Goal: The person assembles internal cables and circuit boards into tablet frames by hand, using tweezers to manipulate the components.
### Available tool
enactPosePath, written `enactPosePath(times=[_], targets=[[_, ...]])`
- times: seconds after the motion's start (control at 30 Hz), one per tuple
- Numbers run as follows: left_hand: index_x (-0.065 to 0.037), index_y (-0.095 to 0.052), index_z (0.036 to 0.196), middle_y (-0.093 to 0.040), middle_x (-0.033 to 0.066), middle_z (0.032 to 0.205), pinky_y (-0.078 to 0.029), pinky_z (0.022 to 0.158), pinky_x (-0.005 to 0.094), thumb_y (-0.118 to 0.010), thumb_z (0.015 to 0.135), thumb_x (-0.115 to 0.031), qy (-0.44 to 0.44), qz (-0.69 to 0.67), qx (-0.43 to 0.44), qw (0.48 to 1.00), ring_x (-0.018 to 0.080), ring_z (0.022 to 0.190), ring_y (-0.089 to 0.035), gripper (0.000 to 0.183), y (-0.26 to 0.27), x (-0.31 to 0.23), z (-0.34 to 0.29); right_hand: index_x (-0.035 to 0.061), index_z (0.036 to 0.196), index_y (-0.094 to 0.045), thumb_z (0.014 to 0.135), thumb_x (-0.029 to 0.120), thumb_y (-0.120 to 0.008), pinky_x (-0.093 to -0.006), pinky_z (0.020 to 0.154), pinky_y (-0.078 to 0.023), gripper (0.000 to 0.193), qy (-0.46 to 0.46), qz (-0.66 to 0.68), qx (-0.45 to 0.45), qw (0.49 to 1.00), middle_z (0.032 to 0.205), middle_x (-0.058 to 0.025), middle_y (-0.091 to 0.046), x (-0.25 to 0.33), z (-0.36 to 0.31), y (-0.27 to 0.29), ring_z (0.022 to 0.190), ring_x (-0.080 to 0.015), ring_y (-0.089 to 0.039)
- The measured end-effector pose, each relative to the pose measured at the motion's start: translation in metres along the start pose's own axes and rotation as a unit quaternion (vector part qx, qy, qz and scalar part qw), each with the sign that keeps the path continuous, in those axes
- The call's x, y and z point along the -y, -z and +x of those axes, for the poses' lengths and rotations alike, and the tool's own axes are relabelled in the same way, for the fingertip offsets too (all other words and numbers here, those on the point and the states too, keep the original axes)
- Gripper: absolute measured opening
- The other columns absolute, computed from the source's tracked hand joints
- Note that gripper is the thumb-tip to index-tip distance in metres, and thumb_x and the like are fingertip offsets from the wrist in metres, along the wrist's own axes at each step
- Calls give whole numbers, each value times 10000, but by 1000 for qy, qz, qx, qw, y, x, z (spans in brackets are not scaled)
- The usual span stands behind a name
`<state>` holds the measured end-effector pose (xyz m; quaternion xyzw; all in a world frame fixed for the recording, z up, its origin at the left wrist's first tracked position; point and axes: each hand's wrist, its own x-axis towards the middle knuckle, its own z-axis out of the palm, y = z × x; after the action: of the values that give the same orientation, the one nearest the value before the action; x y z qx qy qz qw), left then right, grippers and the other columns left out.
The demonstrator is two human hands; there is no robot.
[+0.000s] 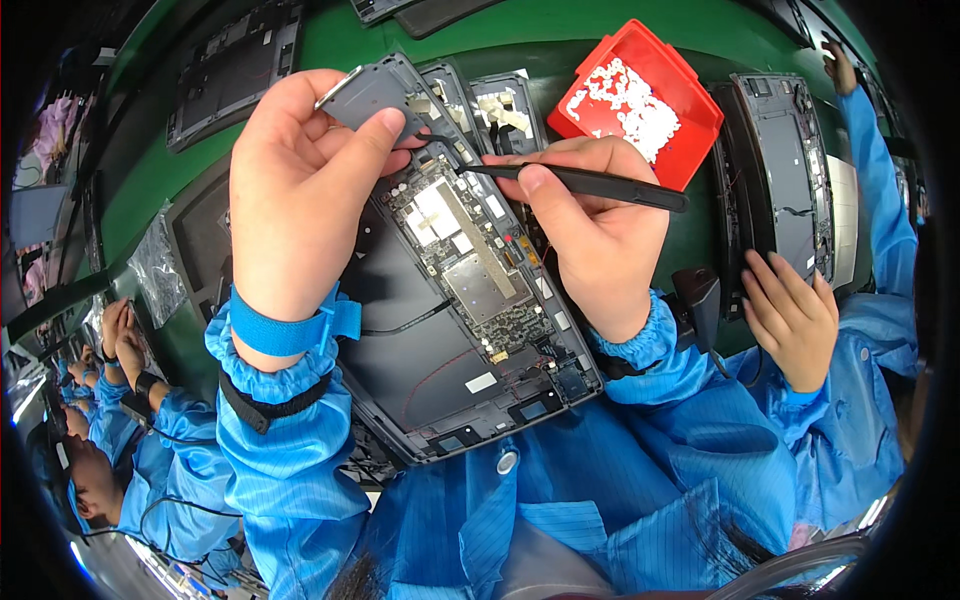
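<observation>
The left hand (pixel 310 180) has its fingers closed on the upper end of the casing (pixel 400 385), the thumb pressing its face. The right hand (pixel 605 235) pinches the black tweezers (pixel 610 186); their tips come to the upper end of the board (pixel 475 265), near a short black cable (pixel 432 138). Whether they grip something, I cannot tell. The step in hand seems to be fine work there; the next move calls for steady left hold and light tip pressure. The casing lies slanted in the middle of the frame. Upper right, a red tray (pixel 692 100) with white rings (pixel 625 105) stands on the green worktop (pixel 490 30).
</observation>
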<state>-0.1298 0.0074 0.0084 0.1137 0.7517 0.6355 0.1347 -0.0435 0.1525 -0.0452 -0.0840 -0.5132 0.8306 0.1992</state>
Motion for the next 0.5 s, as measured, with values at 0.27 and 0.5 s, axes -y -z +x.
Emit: enactPosePath(times=[0.27, 0.5], targets=[[28, -501, 1044, -614, 97, 940, -492, 710, 236, -594, 838, -3, -33, 57, -21, 998, 151, 838, -614, 228, -3, -2, -4, -52, 811, -523, 736, -84, -627, -274, 660, -505, 133, 132, -124, 36, 983, 808, -133, -620, -6, 0, 5, 804, -187, -641], [-7, -506, 980, -564, 32, 782, -420, 588, 220, -725, 688, -34, -83, 193, -70, 975, 95, 706, -484, 366, -3, 12, 1, -21, 734, -535, 645, -101, -674, -318, 626, -522, 184, 253, -195, 64, 945, 715, -136, -601, -11, 4, 10, 744, -274, -660]])
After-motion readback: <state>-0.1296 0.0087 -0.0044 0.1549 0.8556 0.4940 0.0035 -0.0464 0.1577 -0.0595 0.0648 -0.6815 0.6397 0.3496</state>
